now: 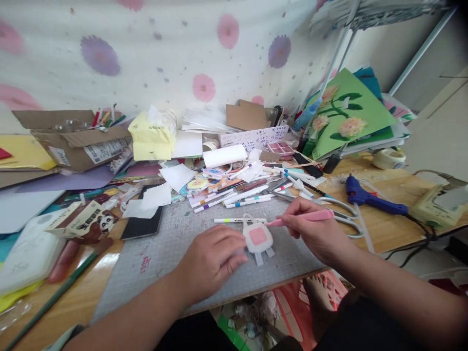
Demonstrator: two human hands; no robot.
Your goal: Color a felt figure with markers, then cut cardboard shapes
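Observation:
A small white craft piece (pixel 251 245) with a pink square panel (pixel 259 236), a looped strip on top and two pale tabs below lies on the grey cutting mat (pixel 146 287). The fingertips of my left hand (pixel 212 258) reach its left edge, the thumb held apart from the fingers. In my right hand (pixel 310 229) is a slim pink pen (pixel 317 215), pinched between thumb and fingers. Its thin tip points left at the upper right edge of the piece; whether they touch I cannot tell. A capped white marker (pixel 230 220) lies just behind the piece.
Several markers (pixel 252 200) and paper scraps are heaped behind the mat. Right of my right hand are scissors (pixel 347 219) and a blue glue gun (pixel 373 197) with its cable. A cardboard box (pixel 80 141) stands back left; a green-handled brush (pixel 60 292) lies front left.

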